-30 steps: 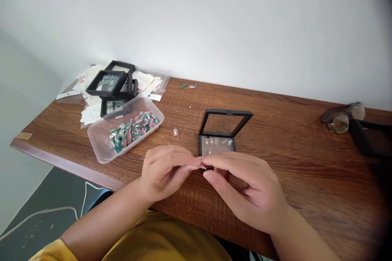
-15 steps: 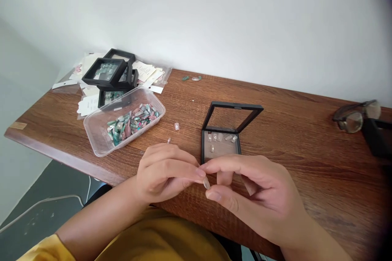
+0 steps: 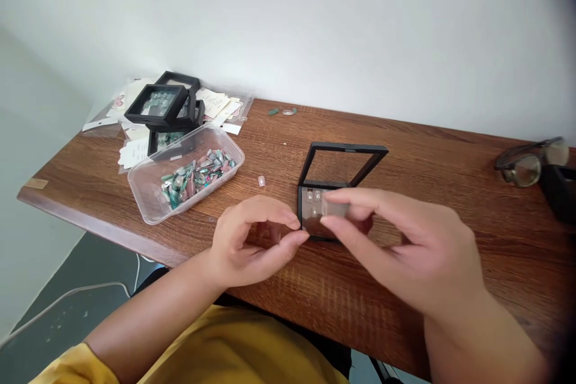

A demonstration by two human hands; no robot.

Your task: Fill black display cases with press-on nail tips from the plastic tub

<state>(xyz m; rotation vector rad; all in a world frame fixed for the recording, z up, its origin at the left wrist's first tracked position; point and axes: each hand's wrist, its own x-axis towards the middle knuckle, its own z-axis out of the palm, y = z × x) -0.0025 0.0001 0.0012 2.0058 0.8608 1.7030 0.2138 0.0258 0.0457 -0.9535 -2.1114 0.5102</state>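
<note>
The left hand [image 3: 247, 241] curls, thumb and finger nearly meeting; whether they touch, I cannot tell. The right hand [image 3: 411, 243] pinches a blurred piece [image 3: 335, 209] over the open case [image 3: 310, 227], at the left's two o'clock.

You seem to be at a small craft workspace: a wooden table [image 3: 432, 174] against a plain wall [image 3: 315, 24], with press-on nails [image 3: 193, 179], display cases [image 3: 157, 104] and printed cards [image 3: 215, 102].
</note>
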